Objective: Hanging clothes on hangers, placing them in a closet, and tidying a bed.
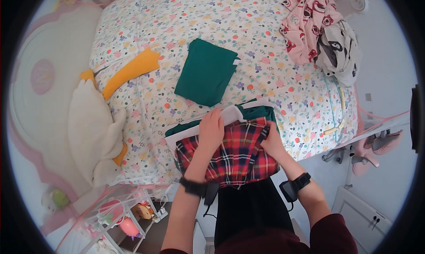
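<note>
A red plaid garment (232, 154) with dark and white lines lies at the near edge of the bed, on top of green and white clothing (257, 111). My left hand (211, 129) rests on its upper edge, fingers over the white cloth beneath. At the right, my right hand (273, 141) grips a corner of the plaid fabric, with the thumb and fingers partly hidden. Just beyond the pile, a folded dark green garment (207, 73) lies flat, a small white tag at its right edge.
A white goose plush (94, 131) with orange feet lies at the left by the headboard (40, 114). Pink printed cloth (307, 24) and white printed cloth (340, 51) are heaped at the far right. A shelf unit (142, 227) stands at lower left, a pink chair (368, 152) at right.
</note>
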Available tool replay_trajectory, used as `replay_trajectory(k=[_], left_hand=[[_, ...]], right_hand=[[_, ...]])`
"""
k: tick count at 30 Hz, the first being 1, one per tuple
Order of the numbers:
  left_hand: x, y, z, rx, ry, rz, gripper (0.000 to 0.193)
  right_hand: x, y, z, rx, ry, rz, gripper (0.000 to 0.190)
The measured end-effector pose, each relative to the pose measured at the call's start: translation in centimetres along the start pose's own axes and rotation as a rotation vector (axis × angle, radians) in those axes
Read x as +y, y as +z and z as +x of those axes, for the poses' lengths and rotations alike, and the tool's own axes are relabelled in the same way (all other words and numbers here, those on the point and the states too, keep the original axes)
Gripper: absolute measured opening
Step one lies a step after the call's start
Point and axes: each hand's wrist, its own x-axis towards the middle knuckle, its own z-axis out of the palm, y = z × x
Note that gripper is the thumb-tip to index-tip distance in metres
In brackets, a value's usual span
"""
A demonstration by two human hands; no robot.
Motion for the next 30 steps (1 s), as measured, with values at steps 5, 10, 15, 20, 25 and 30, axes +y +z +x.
replay_trajectory(k=[5, 10, 15, 20, 25, 30], left_hand=[[-1.8, 2.6, 3.4, -0.312, 0.015, 0.186, 0.021], [2.7, 3.4, 4.9, -0.498, 0.275, -0.018, 0.016], [1.5, 5.4, 6.1, -0.778, -0.226, 0.225, 0.028], [-0.1, 1.3, 4.2, -0.674, -0.323, 0.239, 0.046], [-4.2, -4.7, -1.1, -0.423, -0.464, 0.151, 0.040], [-3.9, -6.7, -6.6, -0.078, 0.134, 0.529, 0.053]], right_hand=[[0.4, -1.3, -2.6, -0.121, -0.303, -0.072, 0.036], [-1.5, -3.9, -6.0, 0.016, -0.573, -0.389, 0.026], [-1.0, -3.0, -2.7, 0.313, -0.525, -0.426, 0.020], [4.9, -1.7, 0.5, 0.055, -0.149, 0.157, 0.021], [6.2, -0.7, 4.5, 0.073, -0.053, -0.154, 0.018], [2.1, -1.2, 3.2, 0.213, -0.257, -0.408, 0.025]])
